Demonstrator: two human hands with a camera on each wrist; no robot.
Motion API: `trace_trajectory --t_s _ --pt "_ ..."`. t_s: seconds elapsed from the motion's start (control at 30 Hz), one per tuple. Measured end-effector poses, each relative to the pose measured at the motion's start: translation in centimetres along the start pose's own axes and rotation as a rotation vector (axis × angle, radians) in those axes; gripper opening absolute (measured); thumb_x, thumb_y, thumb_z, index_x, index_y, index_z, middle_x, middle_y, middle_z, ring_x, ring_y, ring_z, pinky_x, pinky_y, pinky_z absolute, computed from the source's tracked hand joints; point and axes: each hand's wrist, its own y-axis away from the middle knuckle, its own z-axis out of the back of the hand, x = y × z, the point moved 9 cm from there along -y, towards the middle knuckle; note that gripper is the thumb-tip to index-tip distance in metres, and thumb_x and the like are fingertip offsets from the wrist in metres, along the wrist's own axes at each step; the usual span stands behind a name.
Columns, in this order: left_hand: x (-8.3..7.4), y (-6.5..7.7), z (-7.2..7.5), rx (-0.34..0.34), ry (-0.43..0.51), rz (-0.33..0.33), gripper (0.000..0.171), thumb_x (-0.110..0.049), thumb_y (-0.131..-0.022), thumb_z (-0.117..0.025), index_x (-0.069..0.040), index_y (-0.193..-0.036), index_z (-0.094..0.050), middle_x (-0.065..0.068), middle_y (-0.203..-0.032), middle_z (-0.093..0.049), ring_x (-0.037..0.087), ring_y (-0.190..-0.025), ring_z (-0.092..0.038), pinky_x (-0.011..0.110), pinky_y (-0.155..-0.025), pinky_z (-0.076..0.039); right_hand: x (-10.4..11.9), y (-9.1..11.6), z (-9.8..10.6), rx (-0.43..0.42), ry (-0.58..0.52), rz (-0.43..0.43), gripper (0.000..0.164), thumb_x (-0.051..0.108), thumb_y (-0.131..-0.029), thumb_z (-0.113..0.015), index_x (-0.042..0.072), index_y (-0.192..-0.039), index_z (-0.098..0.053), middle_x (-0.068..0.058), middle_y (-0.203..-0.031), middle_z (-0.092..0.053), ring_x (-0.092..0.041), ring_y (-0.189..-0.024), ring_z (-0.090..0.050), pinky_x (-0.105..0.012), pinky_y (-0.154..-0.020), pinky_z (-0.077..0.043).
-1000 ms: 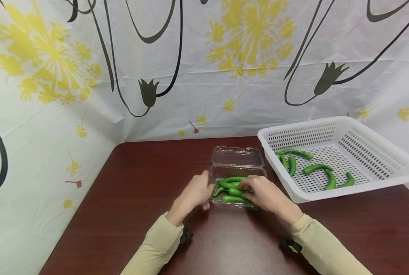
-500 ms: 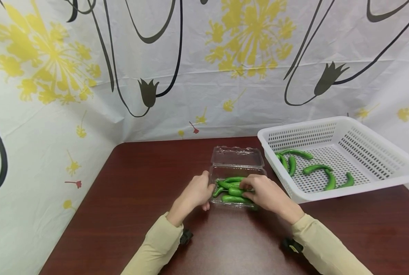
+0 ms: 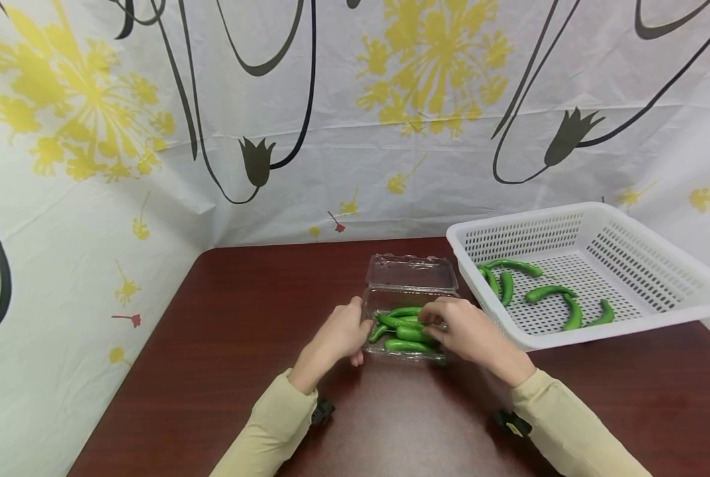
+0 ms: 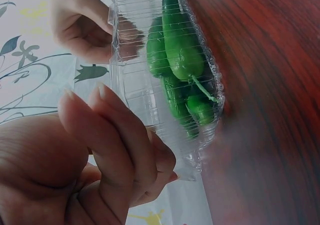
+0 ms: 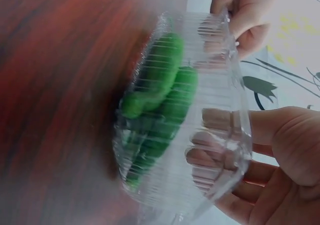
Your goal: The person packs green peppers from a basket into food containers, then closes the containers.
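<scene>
A clear plastic clamshell box (image 3: 375,349) stands with its lid (image 3: 413,272) raised at the back. Several green chili peppers (image 3: 407,346) lie inside, also seen through the ribbed wall in the left wrist view as green peppers (image 4: 182,45). My left hand (image 3: 339,331) holds the box's left side, fingers bent at the rim. My right hand (image 3: 468,334) reaches over the right rim, fingertips loosely bent close above the peppers. In the right wrist view, those fingers (image 5: 215,155) show through the plastic with nothing between them.
A white perforated basket (image 3: 641,315) stands at the right, close beside the box, with several more green chili peppers (image 3: 550,292) in it. Dark reddish wood covers the table (image 3: 259,311). A patterned white sheet (image 3: 343,165) hangs behind and at the sides.
My right hand has lifted slightly and shifted a little to the right, its fingertips rising from the peppers. The left hand and the box stay where they were.
</scene>
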Motion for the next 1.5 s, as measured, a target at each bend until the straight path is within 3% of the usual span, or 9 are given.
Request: trace_trajectory --t_s 0.23,0.67,1.27,1.5 --pt "0.0 0.1 0.1 -0.003 -0.014 -0.002 0.029 -0.011 -0.093 -0.049 0.005 -0.116 -0.042 0.009 -0.055 -0.057 0.017 -0.034 -0.056 0.029 -0.037 -0.048 0.1 -0.1 1.0 -0.042 0.009 0.031 0.016 0.009 -0.074 -0.075 0.011 -0.088 -0.068 0.002 -0.083 -0.065 -0.012 -0.075 -0.061 -0.028 -0.066 -0.05" --pt "-0.1 0.1 0.0 0.001 -0.006 -0.012 0.03 -0.011 -0.093 -0.049 0.005 -0.117 -0.042 0.011 -0.055 -0.058 0.018 -0.033 -0.056 0.034 -0.04 -0.05 0.2 0.0 2.2 -0.071 0.014 0.061 0.021 0.01 -0.074 -0.075 0.006 -0.094 -0.068 -0.002 -0.088 -0.066 -0.014 -0.078 -0.062 -0.031 -0.071 -0.051" --pt "-0.2 0.2 0.1 0.003 -0.014 -0.006 0.039 -0.012 -0.093 -0.049 0.007 -0.125 -0.037 0.01 -0.051 -0.058 0.017 -0.033 -0.056 0.034 -0.041 -0.05 -0.5 0.1 3.9 -0.086 -0.025 0.021 0.02 0.015 -0.076 -0.074 0.012 -0.095 -0.067 0.001 -0.083 -0.065 -0.007 -0.07 -0.059 -0.027 -0.063 -0.05" --pt "-0.2 0.2 0.1 0.005 -0.023 -0.006 0.042 -0.012 -0.093 -0.049 0.007 -0.128 -0.035 0.01 -0.052 -0.058 0.017 -0.033 -0.056 0.032 -0.041 -0.05 -0.7 0.2 4.6 -0.111 0.003 0.014 0.024 0.014 -0.075 -0.074 0.009 -0.097 -0.067 0.001 -0.084 -0.065 -0.011 -0.071 -0.059 -0.028 -0.063 -0.049"
